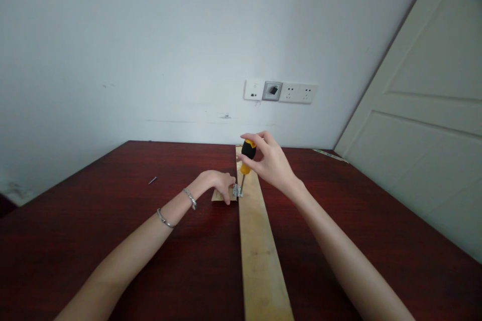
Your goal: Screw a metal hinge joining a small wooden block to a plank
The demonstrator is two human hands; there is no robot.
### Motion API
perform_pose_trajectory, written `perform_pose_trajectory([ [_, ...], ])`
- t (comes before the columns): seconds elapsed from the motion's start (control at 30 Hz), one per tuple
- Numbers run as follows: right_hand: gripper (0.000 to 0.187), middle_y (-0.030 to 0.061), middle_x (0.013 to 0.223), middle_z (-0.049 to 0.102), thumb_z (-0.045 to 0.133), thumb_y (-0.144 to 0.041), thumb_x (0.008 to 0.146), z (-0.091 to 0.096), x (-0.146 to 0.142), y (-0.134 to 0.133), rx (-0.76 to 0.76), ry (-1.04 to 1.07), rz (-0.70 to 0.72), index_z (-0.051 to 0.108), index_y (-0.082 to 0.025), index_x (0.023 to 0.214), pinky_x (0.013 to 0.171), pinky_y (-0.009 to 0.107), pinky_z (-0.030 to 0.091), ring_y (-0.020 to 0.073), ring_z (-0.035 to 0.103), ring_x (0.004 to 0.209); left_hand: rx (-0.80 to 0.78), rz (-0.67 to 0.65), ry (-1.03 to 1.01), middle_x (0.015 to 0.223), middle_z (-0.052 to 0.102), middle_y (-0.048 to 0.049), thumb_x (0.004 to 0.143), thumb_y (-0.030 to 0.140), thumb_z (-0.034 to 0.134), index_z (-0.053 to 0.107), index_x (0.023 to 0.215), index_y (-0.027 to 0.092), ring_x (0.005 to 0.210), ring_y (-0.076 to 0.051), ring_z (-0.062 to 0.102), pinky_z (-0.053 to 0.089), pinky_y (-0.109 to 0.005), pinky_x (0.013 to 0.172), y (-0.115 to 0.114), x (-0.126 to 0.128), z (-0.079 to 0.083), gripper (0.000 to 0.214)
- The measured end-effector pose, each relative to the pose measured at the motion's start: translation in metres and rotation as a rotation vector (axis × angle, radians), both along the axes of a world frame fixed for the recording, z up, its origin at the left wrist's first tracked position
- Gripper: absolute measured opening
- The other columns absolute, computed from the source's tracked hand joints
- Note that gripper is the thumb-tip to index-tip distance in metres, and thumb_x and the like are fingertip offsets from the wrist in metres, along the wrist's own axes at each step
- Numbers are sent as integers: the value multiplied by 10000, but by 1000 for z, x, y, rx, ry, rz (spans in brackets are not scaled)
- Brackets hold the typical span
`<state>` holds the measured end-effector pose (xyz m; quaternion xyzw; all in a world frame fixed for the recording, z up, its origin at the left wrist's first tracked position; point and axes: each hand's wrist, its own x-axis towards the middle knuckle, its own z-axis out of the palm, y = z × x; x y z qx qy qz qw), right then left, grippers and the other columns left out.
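My right hand (269, 163) is closed round the black and yellow handle of a screwdriver (247, 156), which stands upright with its tip on a small metal hinge (237, 190). The hinge sits at the left edge of a long pale wooden plank (259, 251) that runs away from me down the dark red table (113, 241). My left hand (218, 184) presses down, fingers curled, on a small wooden block (218, 195) that lies against the plank beside the hinge. Two silver bracelets circle my left wrist.
A loose screw (152, 180) lies on the table to the far left. A row of wall sockets and a switch (280, 91) is on the white wall behind. A white door (425, 110) stands at the right.
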<state>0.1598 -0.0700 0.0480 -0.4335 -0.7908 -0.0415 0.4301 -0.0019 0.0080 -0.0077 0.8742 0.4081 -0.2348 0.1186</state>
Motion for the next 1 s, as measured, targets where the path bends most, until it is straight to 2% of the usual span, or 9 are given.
perform_pose_trajectory([
  [0.07,380,75,1021,516,586,-353,803,0,0,1,6,20,12,547,-255,1168,713,349,501,192,567,827,-2,-12,0,1229,533,-137,517,530,719,507,1205,194,980,-309,572,482,-354,774,0,0,-1,794],
  [0.23,439,74,1023,545,577,-267,803,-2,1,3,36,75,74,480,-233,1230,750,356,507,192,561,858,-5,-23,-12,1200,551,-135,528,527,710,522,1189,179,957,-300,577,479,-349,778,0,-2,1,770],
  [0.5,446,87,1081,560,552,-275,811,-1,3,4,101,139,57,462,-214,1243,713,345,518,189,562,864,19,-34,-66,1275,474,-145,576,526,689,467,1261,175,1068,-301,510,440,-342,859,-3,-7,16,801],
  [0.63,473,95,1144,558,563,-290,799,1,7,5,136,178,39,457,-212,1253,708,345,519,177,568,833,49,-81,-169,1198,515,-111,615,492,687,545,1163,188,1028,-268,515,435,-313,837,-4,-6,15,642],
  [0.8,484,98,1119,598,588,-334,762,6,26,16,186,232,-30,511,-201,1222,709,359,516,182,577,790,80,-211,-335,984,604,-76,676,320,682,630,969,145,891,-209,542,430,-259,748,-1,0,2,346],
  [0.9,465,102,1062,638,580,-340,750,3,44,32,112,243,-117,571,-161,1179,714,358,511,178,584,740,85,-240,-365,892,624,-56,675,270,687,640,901,130,791,-176,543,423,-239,690,1,4,-6,270],
  [1.0,461,107,975,683,576,-314,720,-13,61,53,-48,215,-227,622,-112,1132,751,356,497,187,601,724,66,-258,-386,828,628,-39,689,224,682,647,840,129,740,-152,534,416,-228,671,1,6,-10,182],
])
